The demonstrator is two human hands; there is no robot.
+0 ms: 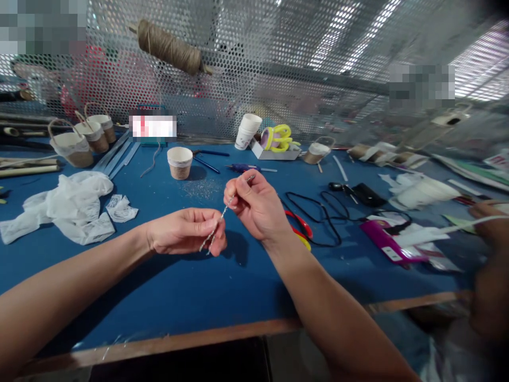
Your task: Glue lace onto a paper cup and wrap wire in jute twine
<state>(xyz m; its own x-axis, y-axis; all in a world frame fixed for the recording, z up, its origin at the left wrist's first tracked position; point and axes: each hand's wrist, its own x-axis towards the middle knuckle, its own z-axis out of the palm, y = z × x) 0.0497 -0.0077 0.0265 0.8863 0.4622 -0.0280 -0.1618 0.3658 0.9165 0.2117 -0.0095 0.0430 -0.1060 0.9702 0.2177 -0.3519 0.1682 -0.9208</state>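
I count three small twine-wrapped baskets point(85, 139) at the far left of the blue bench point(238, 286), well left of the single twine-wrapped cup point(180, 162) that I take as my landmark. Nearer me and still left of that cup lie one crumpled white plastic bag point(66, 206) and one smaller white scrap point(121, 208). One spool of twine point(170, 49) hangs on the mesh above the cup.

My two hands meet just in front of the cup. My left hand point(186, 231) has its fingers point(217, 229) curled shut, pinching the lower end of one thin silvery twisted strand point(223, 213). The strand runs up and to the right from there into my right hand point(254, 204), whose fingers point(234, 193) are closed on its upper part; a short tip sticks out above them.

Right of the cup I see one stack of white paper cups point(247, 130), one blue-handled tool point(243, 168), one pair of red-and-yellow scissors point(300, 229) partly hidden by my right wrist, one black cord point(318, 212) and one magenta packet point(387, 241). Another person's hand point(491, 225) shows at the far right edge.
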